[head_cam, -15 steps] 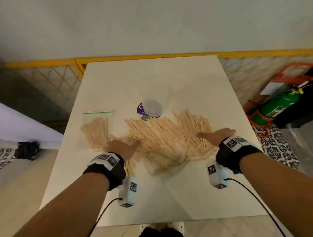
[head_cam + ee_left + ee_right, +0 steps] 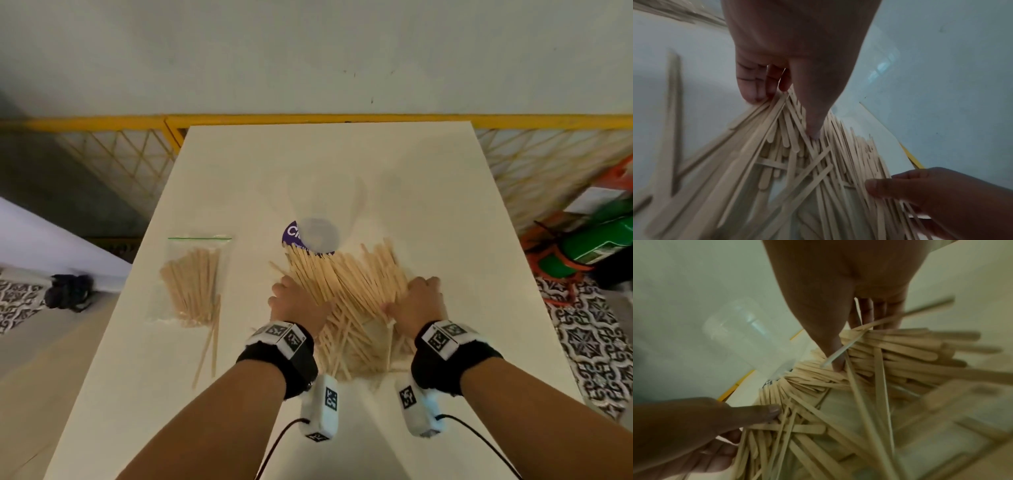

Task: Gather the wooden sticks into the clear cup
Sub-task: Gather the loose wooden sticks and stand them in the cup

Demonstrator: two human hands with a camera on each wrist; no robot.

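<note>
Sticks (image 2: 346, 284) of pale wood lie in a loose heap at the middle of the white table (image 2: 239, 164), bunched between two hands, with the clear cup (image 2: 323, 219) standing just behind the heap on a purple disc (image 2: 291, 233). The left hand (image 2: 298, 301) presses against the heap's left flank; in the left wrist view its fingers (image 2: 754, 84) curl together onto the stick ends and the thumb lies across the top sticks. The right hand (image 2: 419, 301) bears on the right flank, fingers bent into the pile and thumb pushed down among the sticks. To the left, apart from the heap, a clear zip bag (image 2: 191, 281) holds more sticks, several spilling out toward the near edge. Beyond the table runs a yellow lattice barrier (image 2: 120, 157), and a green cylinder (image 2: 596, 246) lies on the floor at right.
</note>
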